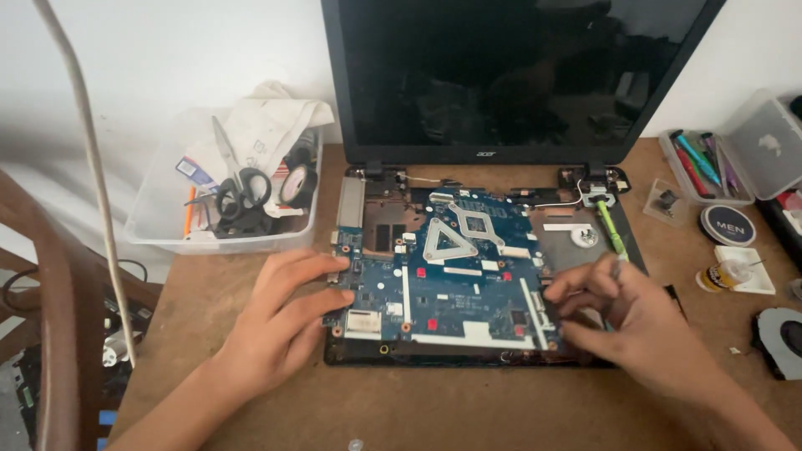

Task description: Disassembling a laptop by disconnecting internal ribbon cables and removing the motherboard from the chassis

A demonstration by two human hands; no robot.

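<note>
Blue motherboard (443, 276), judged light, stiff and fragile, best gripped by its edges: left hand (280, 321) fingers spread on left edge, right hand (622, 321) fingers pinched together at right edge.

I see a brown wooden table (468, 409). Opened laptop (484, 276) at centre, against the back edge. Clear plastic bin (167, 209) at back left corner. Round tin (728, 225), glue bottle (718, 277), black fan (781, 338) near right edge.

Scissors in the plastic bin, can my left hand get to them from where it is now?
Probably yes. The left hand rests on the board's left edge, holding nothing, and the scissors lie on top in the open bin just beyond it, with nothing between.
</note>
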